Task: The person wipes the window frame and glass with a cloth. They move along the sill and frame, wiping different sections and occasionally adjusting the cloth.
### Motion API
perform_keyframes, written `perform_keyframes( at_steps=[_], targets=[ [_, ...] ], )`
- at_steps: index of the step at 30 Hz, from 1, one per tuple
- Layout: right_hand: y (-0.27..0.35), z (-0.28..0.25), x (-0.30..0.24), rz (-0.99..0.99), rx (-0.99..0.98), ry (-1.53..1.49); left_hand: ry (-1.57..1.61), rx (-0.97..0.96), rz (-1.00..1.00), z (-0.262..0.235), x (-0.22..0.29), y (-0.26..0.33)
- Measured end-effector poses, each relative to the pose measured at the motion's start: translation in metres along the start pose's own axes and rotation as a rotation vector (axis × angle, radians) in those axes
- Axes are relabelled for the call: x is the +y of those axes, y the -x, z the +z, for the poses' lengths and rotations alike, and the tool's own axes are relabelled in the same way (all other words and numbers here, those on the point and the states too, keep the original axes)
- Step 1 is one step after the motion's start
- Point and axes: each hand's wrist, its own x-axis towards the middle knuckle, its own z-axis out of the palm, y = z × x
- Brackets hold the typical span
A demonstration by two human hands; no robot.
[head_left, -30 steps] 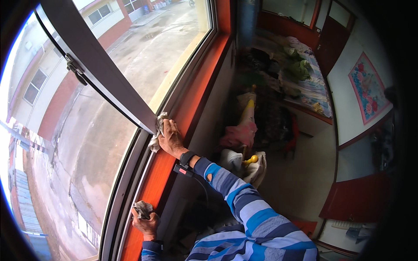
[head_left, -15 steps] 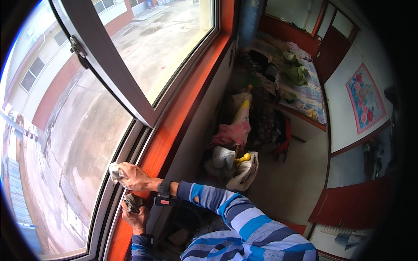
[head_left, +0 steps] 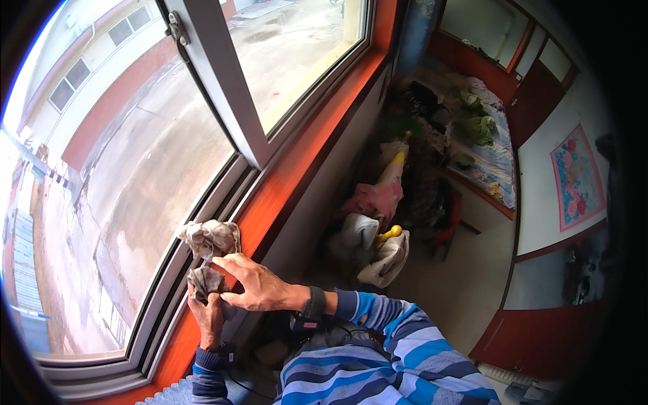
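Observation:
A crumpled off-white cloth (head_left: 210, 237) lies bunched on the window's sliding track and the inner edge of the orange-red wooden sill (head_left: 270, 206). Just below it, my left hand (head_left: 206, 316) is closed around a crumpled grey-brown rag (head_left: 206, 281) over the sill. My right hand (head_left: 260, 285) comes in from the right with its thumb and fingers apart. Its fingertips are close to the grey-brown rag and the lower edge of the off-white cloth; whether they touch either is hard to tell. No object shows in this hand.
A sliding window frame (head_left: 226, 81) with a latch (head_left: 177, 28) rises on the left, the gap beside it facing a concrete yard. To the right are piled cloths, a yellow-knobbed object (head_left: 390, 233), a red chair (head_left: 449, 226) and a bed (head_left: 489, 162).
My right hand has let go of the off-white cloth and drawn back beside my left hand, its fingers spreading. My left hand keeps the grey-brown rag. The whole view has shifted somewhat.

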Motion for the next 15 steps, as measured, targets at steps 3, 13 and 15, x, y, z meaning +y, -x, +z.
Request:
perform_keyframes(
  at_steps=[3,13,15],
  targets=[
    [0.018,0.007,-0.018,0.055,0.005,-0.059,0.193,-0.123,-0.188,0.001,0.037,0.01],
    [0.076,-0.014,-0.027,0.39,0.135,-0.279,-0.268,-0.717,-0.321,0.027,0.096,0.02],
    [0.09,-0.026,-0.021,0.426,0.074,-0.429,-0.451,-0.778,-0.223,0.026,0.108,0.022]
  ],
)
